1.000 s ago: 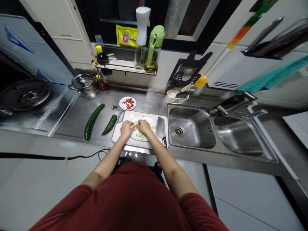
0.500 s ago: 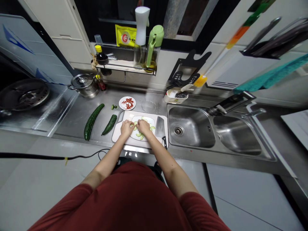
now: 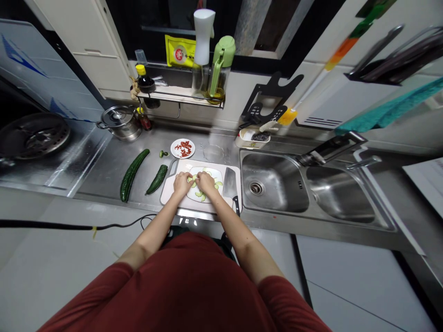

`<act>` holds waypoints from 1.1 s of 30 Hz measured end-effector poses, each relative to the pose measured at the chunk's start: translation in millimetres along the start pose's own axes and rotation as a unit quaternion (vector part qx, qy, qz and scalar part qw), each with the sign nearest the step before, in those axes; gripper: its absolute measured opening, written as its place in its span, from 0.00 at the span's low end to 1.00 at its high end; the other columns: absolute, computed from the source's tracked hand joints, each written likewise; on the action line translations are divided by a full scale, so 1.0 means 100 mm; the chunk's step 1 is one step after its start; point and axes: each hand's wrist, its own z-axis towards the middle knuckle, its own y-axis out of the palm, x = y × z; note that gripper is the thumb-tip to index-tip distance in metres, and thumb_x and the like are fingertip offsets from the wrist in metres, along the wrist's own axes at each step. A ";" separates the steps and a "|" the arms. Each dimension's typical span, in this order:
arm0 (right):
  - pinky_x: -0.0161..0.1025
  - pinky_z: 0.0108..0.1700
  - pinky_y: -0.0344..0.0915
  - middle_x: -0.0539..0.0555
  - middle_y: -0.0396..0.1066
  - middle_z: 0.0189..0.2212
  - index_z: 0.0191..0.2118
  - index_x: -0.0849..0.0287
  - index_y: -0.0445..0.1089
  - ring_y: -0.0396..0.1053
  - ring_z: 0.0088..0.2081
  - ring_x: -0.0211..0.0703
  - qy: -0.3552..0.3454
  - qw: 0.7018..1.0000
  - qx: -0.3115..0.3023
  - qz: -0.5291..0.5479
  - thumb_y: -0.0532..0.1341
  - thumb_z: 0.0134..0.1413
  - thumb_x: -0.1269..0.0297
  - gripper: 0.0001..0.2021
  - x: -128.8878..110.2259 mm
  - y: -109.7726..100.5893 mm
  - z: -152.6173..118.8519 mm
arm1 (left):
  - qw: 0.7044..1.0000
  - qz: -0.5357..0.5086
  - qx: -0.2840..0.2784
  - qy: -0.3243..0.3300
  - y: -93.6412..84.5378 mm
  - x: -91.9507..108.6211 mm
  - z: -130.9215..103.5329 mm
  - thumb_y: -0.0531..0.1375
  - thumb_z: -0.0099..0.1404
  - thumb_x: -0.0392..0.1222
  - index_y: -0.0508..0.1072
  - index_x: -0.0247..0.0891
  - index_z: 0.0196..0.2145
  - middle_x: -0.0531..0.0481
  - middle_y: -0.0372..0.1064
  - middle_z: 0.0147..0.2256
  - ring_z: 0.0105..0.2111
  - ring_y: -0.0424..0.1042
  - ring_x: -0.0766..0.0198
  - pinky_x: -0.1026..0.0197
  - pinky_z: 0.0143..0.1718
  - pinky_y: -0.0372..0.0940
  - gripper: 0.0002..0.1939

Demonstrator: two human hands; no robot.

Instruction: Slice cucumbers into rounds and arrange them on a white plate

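Note:
Both hands are over a white plate (image 3: 210,196) that lies on a pale cutting board (image 3: 169,196). My left hand (image 3: 182,183) is closed at the plate's left side, with pale green cucumber slices (image 3: 193,182) at its fingertips. Curled over the plate's middle, my right hand (image 3: 205,181) has its fingertips pressed together at the slices; what they pinch is mostly hidden. More cucumber slices (image 3: 200,196) are spread on the plate around the hands. A cleaver (image 3: 230,183) with a black handle rests on the board's right side, touched by neither hand.
Left of the board lie a whole cucumber (image 3: 133,176) and a cut cucumber piece (image 3: 157,180). Behind are small cucumber ends (image 3: 163,153) and a plate of chopped red pieces (image 3: 182,148). A steel pot (image 3: 121,123) stands back left. A double sink (image 3: 273,184) is on the right.
Almost nothing differs. My hands stay over the plate with only slight finger movement, and the whole view has shifted a little.

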 end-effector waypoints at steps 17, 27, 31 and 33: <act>0.37 0.43 0.59 0.57 0.66 0.47 0.50 0.54 0.66 0.64 0.48 0.45 -0.018 1.000 0.008 0.011 0.53 0.62 0.64 0.12 0.03 0.01 -0.01 | 0.999 -0.027 -0.011 -0.022 0.05 -0.06 0.09 0.63 0.56 0.46 0.73 0.45 0.40 0.48 0.64 0.40 0.42 0.66 0.59 0.60 0.43 0.60 0.13; 0.37 0.42 0.59 0.56 0.66 0.47 0.51 0.51 0.67 0.63 0.48 0.46 -0.032 0.999 -0.008 0.010 0.52 0.62 0.64 0.13 0.05 -0.02 -0.01 | 0.999 -0.018 -0.039 -0.030 0.02 -0.04 0.15 0.64 0.55 0.44 0.73 0.45 0.40 0.48 0.63 0.41 0.42 0.66 0.60 0.61 0.44 0.60 0.13; 0.37 0.42 0.59 0.55 0.66 0.46 0.50 0.51 0.67 0.64 0.47 0.46 -0.035 0.999 0.005 0.007 0.52 0.62 0.64 0.13 0.06 0.01 -0.01 | 0.998 -0.019 -0.043 -0.030 0.02 -0.05 0.16 0.64 0.55 0.44 0.72 0.46 0.40 0.48 0.63 0.40 0.42 0.66 0.60 0.61 0.43 0.60 0.13; 0.36 0.41 0.59 0.55 0.66 0.46 0.50 0.51 0.67 0.64 0.47 0.46 -0.033 0.999 0.012 0.007 0.51 0.63 0.64 0.13 0.06 0.02 -0.02 | 0.998 -0.018 -0.049 -0.033 0.02 -0.04 0.16 0.64 0.55 0.44 0.72 0.46 0.40 0.49 0.63 0.40 0.42 0.66 0.60 0.61 0.43 0.60 0.13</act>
